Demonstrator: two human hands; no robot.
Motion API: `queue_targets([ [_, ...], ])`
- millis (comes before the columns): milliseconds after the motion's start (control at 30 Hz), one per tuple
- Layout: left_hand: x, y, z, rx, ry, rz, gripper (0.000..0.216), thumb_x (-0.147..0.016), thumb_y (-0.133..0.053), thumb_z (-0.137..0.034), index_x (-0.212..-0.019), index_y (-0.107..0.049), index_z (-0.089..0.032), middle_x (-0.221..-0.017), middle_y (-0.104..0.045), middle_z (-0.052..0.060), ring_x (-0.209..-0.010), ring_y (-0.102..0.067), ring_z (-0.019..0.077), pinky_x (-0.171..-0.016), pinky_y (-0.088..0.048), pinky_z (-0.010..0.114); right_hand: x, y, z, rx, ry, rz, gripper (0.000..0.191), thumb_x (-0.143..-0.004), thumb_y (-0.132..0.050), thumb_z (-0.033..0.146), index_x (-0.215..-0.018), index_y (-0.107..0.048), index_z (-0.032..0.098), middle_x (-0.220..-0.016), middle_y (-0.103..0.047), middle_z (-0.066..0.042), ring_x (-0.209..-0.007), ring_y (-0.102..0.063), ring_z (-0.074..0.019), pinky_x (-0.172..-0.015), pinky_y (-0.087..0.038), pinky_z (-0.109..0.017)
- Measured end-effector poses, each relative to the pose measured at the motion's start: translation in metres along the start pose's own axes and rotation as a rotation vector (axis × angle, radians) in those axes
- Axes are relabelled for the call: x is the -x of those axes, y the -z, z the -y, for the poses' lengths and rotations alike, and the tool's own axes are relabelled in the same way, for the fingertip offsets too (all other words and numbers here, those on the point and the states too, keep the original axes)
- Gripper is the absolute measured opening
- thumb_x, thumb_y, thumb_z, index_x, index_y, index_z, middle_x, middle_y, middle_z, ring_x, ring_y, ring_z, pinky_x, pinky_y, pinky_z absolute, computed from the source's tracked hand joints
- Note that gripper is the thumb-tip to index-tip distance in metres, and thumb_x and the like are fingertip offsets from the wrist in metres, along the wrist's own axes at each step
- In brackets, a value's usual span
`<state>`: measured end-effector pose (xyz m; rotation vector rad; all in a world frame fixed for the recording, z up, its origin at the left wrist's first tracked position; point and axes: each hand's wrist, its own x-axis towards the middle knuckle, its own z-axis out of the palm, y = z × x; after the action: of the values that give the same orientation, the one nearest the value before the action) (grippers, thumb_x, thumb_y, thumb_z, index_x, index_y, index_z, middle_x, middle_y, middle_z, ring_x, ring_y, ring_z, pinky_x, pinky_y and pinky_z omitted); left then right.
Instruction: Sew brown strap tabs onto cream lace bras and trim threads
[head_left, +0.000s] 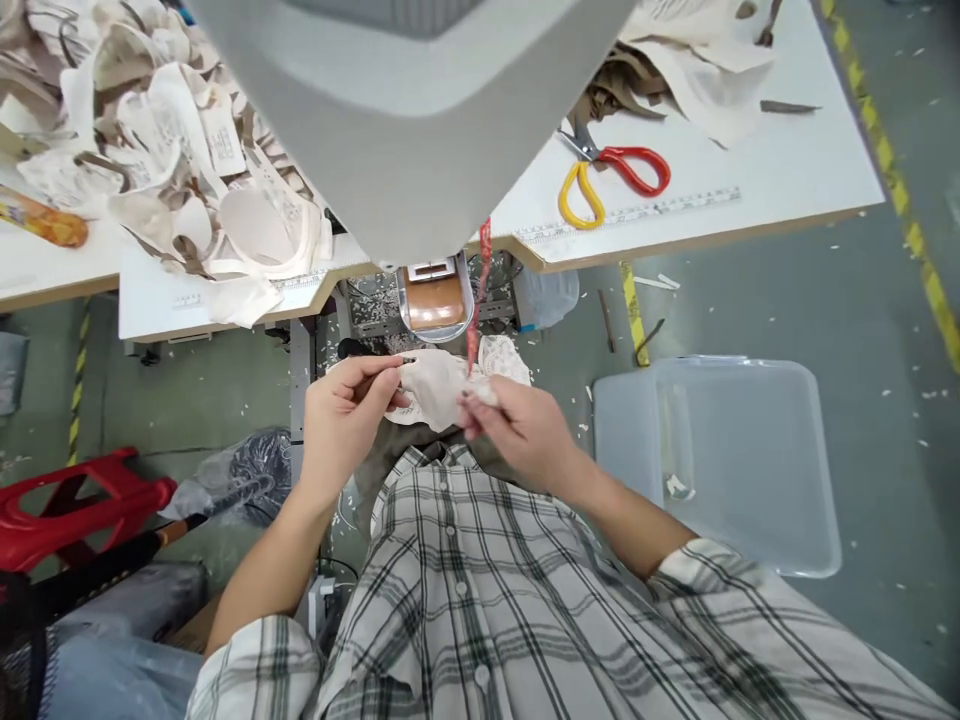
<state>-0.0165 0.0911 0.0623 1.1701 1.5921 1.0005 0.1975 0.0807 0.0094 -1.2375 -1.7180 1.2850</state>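
My left hand (346, 415) pinches the left edge of an off-white bra (435, 385), with thumb and forefinger pressed together at a small dark spot. At the other side my right hand (521, 430) has its fingertips closed on the same bra. The fabric hangs between both hands over my lap, and patterned lace shows behind it. A red ribbon (483, 280) dangles from the grey machine head (427, 140) down to the fabric near my right fingers. Just beyond the bra sits a brown pad in a metal-rimmed holder (436, 302), beneath the machine head.
A heap of off-white bras (202, 180) covers the left of the white table (161, 305). Red-and-yellow scissors (600, 170) and more fabric pieces (705, 70) lie on the right. A clear plastic bin (742, 460) stands at right, a red stool (82, 505) at left.
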Motion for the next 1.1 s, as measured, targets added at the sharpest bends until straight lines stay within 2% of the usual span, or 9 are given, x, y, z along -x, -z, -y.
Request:
queue_targets([
  [67, 0.002, -0.003, 0.0, -0.016, -0.02, -0.014, 0.02, -0.087, -0.073, -0.035, -0.098, -0.079, -0.019, -0.072, -0.075, 0.003, -0.063, -0.073, 0.0162, -0.064, -0.064, 0.027, -0.009, -0.01, 0.023, 0.011, 0.045, 0.02, 0.026, -0.101, -0.049, 0.035, -0.078, -0.052, 0.024, -0.07, -0.072, 0.001, -0.062, -0.068, -0.0162, -0.062, -0.051, -0.032],
  [167, 0.005, -0.005, 0.002, -0.032, -0.043, -0.035, 0.022, -0.087, -0.074, -0.036, -0.1, -0.078, -0.018, -0.075, -0.075, 0.003, -0.063, -0.073, 0.0154, -0.064, -0.064, 0.027, -0.018, -0.018, 0.033, -0.069, -0.009, 0.028, 0.018, -0.101, -0.05, 0.037, -0.089, -0.056, 0.025, -0.074, -0.073, 0.002, -0.06, -0.069, -0.0155, -0.06, -0.052, -0.031],
  [267, 0.006, -0.007, 0.003, -0.044, -0.064, -0.043, 0.022, -0.086, -0.075, -0.035, -0.099, -0.078, -0.018, -0.08, -0.077, 0.003, -0.064, -0.074, 0.0149, -0.064, -0.064, 0.026, -0.022, -0.02, 0.034, -0.149, -0.071, 0.049, 0.015, -0.1, -0.051, 0.037, -0.092, -0.056, 0.025, -0.074, -0.073, 0.003, -0.055, -0.068, -0.0139, -0.056, -0.052, -0.029],
  [467, 0.006, -0.01, 0.004, -0.05, -0.104, -0.045, 0.02, -0.087, -0.074, -0.034, -0.099, -0.079, -0.018, -0.082, -0.077, 0.003, -0.065, -0.074, 0.0149, -0.064, -0.064, 0.025, -0.025, -0.018, 0.037, -0.154, -0.107, 0.038, 0.014, -0.098, -0.053, 0.036, -0.09, -0.057, 0.025, -0.074, -0.073, 0.003, -0.053, -0.066, -0.0143, -0.057, -0.052, -0.03],
  [700, 0.006, -0.011, 0.003, -0.092, -0.119, -0.053, 0.019, -0.088, -0.072, -0.033, -0.098, -0.078, -0.017, -0.079, -0.077, 0.003, -0.064, -0.074, 0.0142, -0.062, -0.062, 0.024, -0.031, -0.018, 0.036, -0.052, -0.059, 0.019, 0.018, -0.099, -0.052, 0.033, -0.084, -0.056, 0.023, -0.073, -0.073, 0.003, -0.057, -0.064, -0.0139, -0.062, -0.048, -0.03],
  [867, 0.005, -0.012, 0.004, -0.166, -0.115, -0.037, 0.019, -0.089, -0.07, -0.032, -0.097, -0.077, -0.016, -0.08, -0.077, 0.003, -0.064, -0.074, 0.014, -0.061, -0.06, 0.022, -0.032, -0.022, 0.032, 0.017, -0.09, 0.006, 0.022, -0.099, -0.052, 0.033, -0.081, -0.055, 0.022, -0.07, -0.071, 0.001, -0.057, -0.061, -0.0139, -0.061, -0.044, -0.029],
  [1000, 0.009, -0.015, 0.011, -0.232, -0.102, 0.056, 0.016, -0.088, -0.067, -0.027, -0.094, -0.077, -0.016, -0.074, -0.076, 0.003, -0.063, -0.073, 0.0137, -0.059, -0.057, 0.02, -0.034, -0.018, 0.029, -0.011, -0.116, -0.059, 0.027, -0.099, -0.054, 0.037, -0.077, -0.053, 0.022, -0.066, -0.067, 0.001, -0.056, -0.06, -0.0134, -0.058, -0.043, -0.027],
  [1100, 0.012, -0.017, 0.022, -0.138, 0.058, 0.157, 0.016, -0.087, -0.068, -0.029, -0.092, -0.076, -0.015, -0.068, -0.074, 0.002, -0.062, -0.073, 0.0145, -0.058, -0.057, 0.02, -0.035, -0.008, 0.029, -0.186, -0.103, -0.203, 0.025, -0.099, -0.055, 0.04, -0.083, -0.055, 0.022, -0.067, -0.066, 0.003, -0.051, -0.057, -0.0107, -0.056, -0.044, -0.026],
])
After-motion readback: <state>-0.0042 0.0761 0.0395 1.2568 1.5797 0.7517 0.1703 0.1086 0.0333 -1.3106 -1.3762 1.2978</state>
